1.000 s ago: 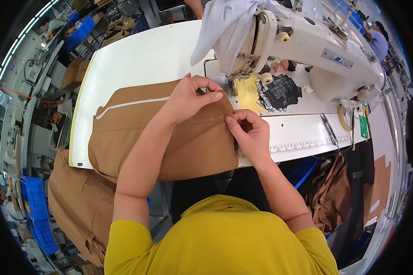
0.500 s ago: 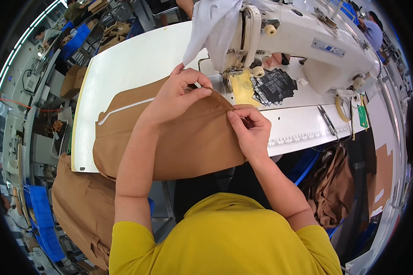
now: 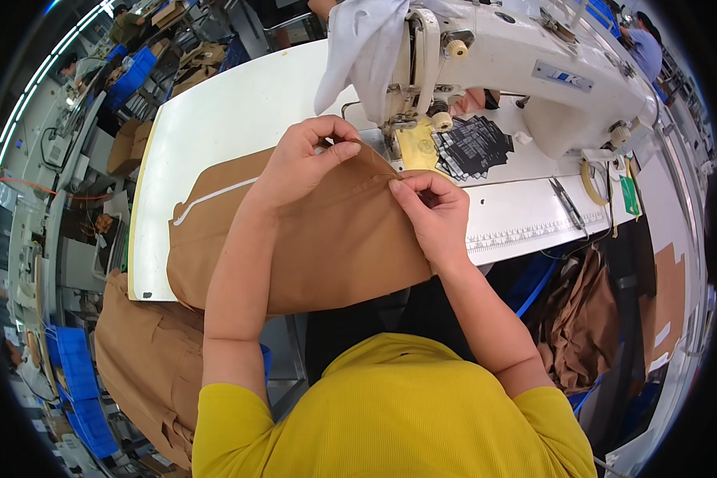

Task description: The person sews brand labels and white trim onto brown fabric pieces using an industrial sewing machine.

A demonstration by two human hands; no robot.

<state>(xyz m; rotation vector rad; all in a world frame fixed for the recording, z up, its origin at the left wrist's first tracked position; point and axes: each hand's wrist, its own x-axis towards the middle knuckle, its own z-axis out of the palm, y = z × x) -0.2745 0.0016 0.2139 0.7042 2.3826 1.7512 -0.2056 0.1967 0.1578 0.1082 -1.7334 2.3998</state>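
A brown fabric piece (image 3: 334, 247) with a white strip (image 3: 215, 196) along its far left part lies over the white table, its near edge hanging above my lap. My left hand (image 3: 307, 159) is closed in a pinch on the fabric's far edge. At the right corner my right hand (image 3: 434, 209) pinches the same fabric between thumb and fingers. Just beyond both hands stands a white sewing machine (image 3: 526, 60), its needle area close to the fabric's far edge. A light grey cloth (image 3: 362, 56) hangs over the machine's head.
Black printed labels (image 3: 474, 147) lie piled under the machine's arm. Thread snips (image 3: 568, 203), a tape roll (image 3: 593, 182) and a printed ruler strip (image 3: 526, 233) are at the right. Brown fabric hangs at the left (image 3: 147, 350) and sits heaped at the lower right (image 3: 581, 319). Other people work farther off.
Both hands still pinch the fabric. My right hand has shifted slightly left and up along the edge, and the fabric's right corner lies flatter. The whole view has moved a little.
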